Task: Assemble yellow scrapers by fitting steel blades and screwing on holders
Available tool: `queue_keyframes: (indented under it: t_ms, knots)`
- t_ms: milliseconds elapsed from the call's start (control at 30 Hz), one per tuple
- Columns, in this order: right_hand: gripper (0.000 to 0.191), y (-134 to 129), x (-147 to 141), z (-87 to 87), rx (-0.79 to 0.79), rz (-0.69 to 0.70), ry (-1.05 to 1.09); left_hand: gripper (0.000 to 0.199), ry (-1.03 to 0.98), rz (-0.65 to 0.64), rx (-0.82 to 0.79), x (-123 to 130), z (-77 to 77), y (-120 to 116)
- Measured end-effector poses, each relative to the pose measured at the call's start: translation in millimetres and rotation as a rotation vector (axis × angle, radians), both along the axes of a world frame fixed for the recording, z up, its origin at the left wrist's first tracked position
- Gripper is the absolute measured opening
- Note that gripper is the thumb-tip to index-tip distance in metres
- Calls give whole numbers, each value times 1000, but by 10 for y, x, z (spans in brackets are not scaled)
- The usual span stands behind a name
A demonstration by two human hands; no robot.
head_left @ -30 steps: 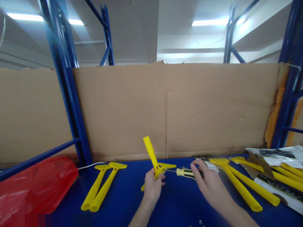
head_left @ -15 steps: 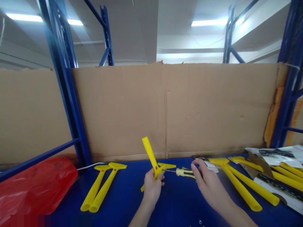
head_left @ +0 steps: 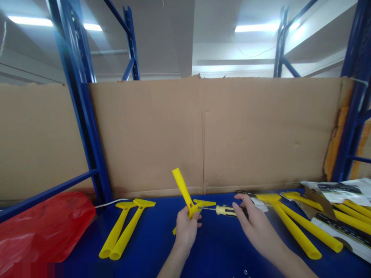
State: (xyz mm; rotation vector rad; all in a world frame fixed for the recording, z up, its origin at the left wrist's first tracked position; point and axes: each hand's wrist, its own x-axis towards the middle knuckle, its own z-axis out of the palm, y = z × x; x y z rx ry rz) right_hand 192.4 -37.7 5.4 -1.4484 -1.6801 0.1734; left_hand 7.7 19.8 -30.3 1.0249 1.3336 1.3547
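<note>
My left hand [head_left: 184,231] is closed around the head end of a yellow plastic scraper [head_left: 182,186], its tube handle tilted up and to the left. In my right hand [head_left: 252,219] is the rear of a screwdriver [head_left: 222,210] with a cream and black handle. The screwdriver lies level, its thin shaft pointing left and its tip meeting the scraper's head beside my left fingers. Behind that head, another yellow scraper piece [head_left: 206,202] shows in part; my left hand and the held scraper hide the rest.
Two yellow scrapers [head_left: 127,227] lie on the blue tabletop [head_left: 153,247] at left, beside a red plastic bag [head_left: 43,227]. More scrapers [head_left: 298,229] and white-and-black packaging [head_left: 342,231] are at right. Small metal nuts [head_left: 245,272] lie near the front. A cardboard panel [head_left: 162,135] stands behind.
My right fingers have shifted slightly on the screwdriver's handle. The held scraper's free end has tipped a little left; the screwdriver stays at its head.
</note>
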Motion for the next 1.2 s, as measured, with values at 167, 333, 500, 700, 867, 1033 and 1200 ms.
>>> queue_keyframes:
  t_ms: [167,333,500,700,867,1033,1200]
  knots:
    - [34,14,3,-54,86,89,48,17,15,-9,-4,-1,2,4]
    - [20,-16,1,26,43,25,-32,17,49,-29,4,-2,-6,1]
    - [26,-32,-9,29,-27,-12,-52,18,46,-17,5,1,-5,-7]
    - [33,-41,-17,-17,91,114,-17,18,50,-17,-17,12,15,-5]
    - [21,-30,-12,52,12,18,-30,17,65,-30,-13,19,27,-14]
    - [27,-41,-15,12,1,36,-24,18,44,-13,-18,15,31,-6]
    - [40,-88,-35,4,74,142,-32,17,46,-15,-18,15,46,-16]
